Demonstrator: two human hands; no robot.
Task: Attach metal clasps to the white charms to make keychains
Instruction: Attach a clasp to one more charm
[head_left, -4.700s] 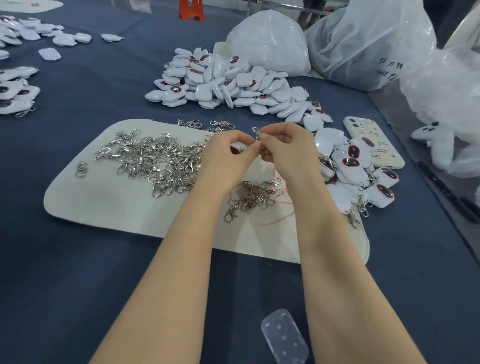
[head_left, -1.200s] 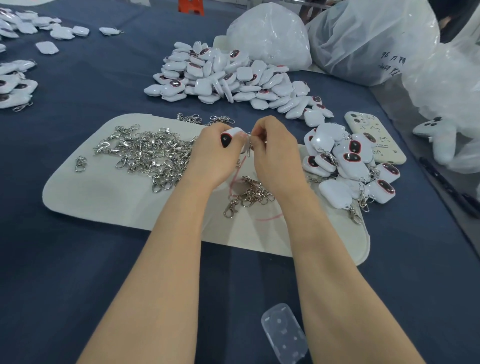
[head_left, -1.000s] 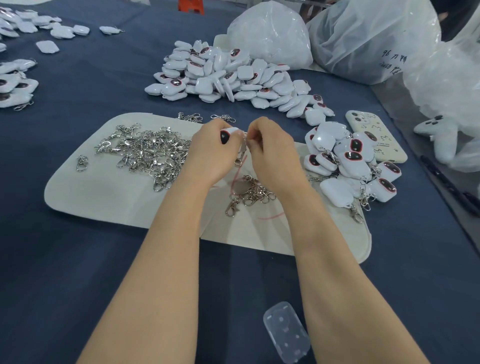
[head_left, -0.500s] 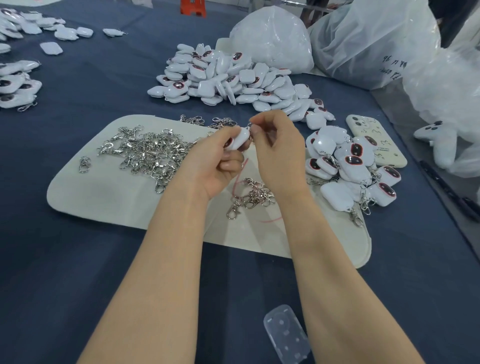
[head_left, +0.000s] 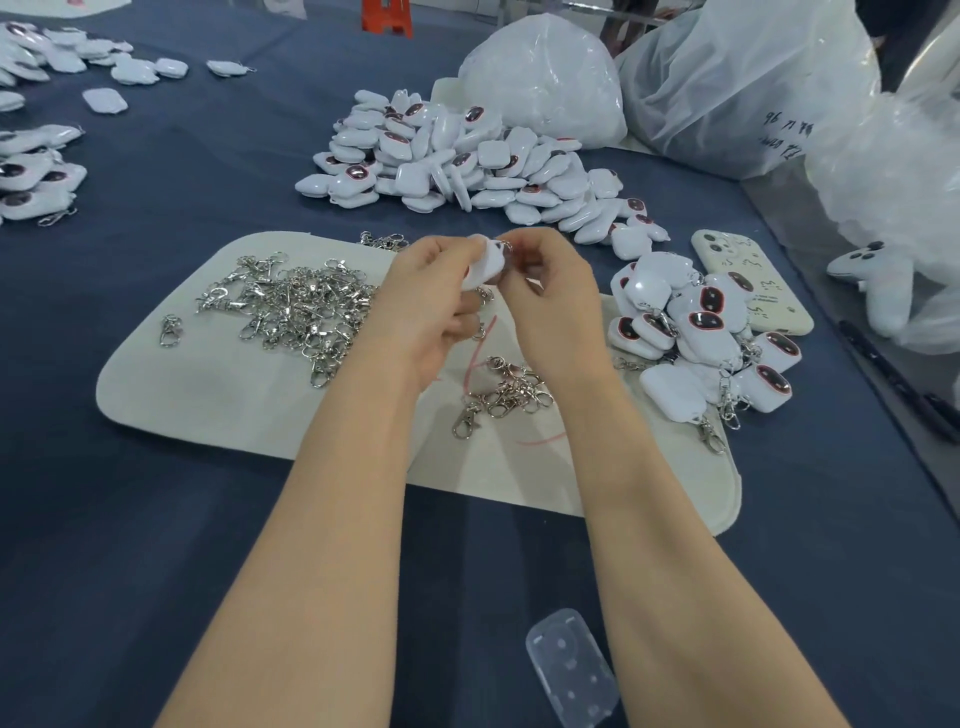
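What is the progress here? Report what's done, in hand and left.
Done: a small pile of clasped charms at the mat's right end. In hand: the left hand holds one charm while the right hand works at its top. Left: the big heap of bare charms and most loose clasps.

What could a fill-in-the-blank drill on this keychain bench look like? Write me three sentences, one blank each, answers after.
1. The left hand holds a white ____ above the mat.
2. The big heap of loose clasps lies on the mat to the ____ of both hands.
3. The phone lies face ____ on the blue cloth beside the finished keychains.

Missing words: charm; left; down
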